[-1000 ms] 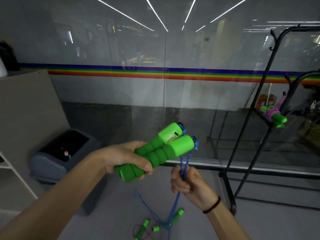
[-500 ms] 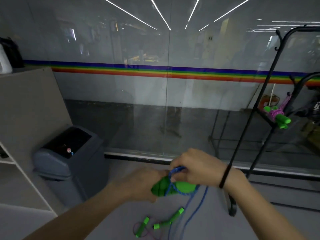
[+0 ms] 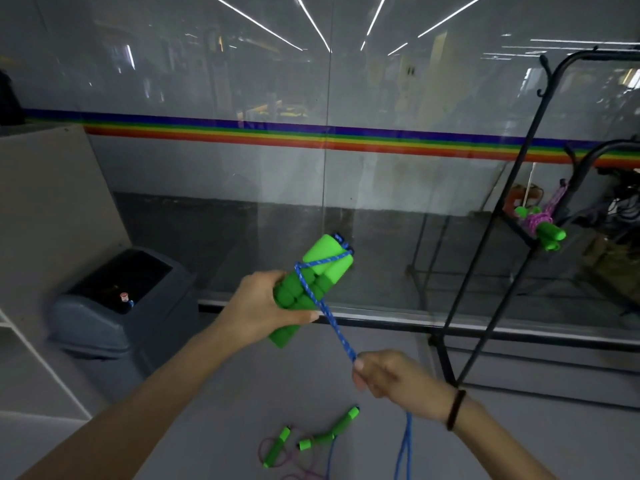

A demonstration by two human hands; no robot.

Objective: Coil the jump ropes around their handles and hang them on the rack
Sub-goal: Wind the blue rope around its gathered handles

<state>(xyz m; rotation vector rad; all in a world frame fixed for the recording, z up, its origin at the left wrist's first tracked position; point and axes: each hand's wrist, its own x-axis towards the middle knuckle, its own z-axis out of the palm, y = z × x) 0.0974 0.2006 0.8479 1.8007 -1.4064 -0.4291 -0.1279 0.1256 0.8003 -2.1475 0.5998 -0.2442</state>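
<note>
The right hand (image 3: 388,374) has dropped below the handles, drawing the braided blue rope (image 3: 332,320) taut between pinched fingers. The left hand (image 3: 263,306) is wrapped around the ribbed green foam handles (image 3: 311,285); no writing legible.

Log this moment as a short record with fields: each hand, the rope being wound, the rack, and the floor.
left hand: gripping the pair of green handles, held together, tilted up to the right
right hand: pinching the blue rope taut below the handles
wrap: one turn of blue rope crosses the handles near the top
rack: black, on the right; one coiled purple rope bundle hangs on it
floor: loose green-handled ropes lie uncoiled
bin: grey, at left
</note>
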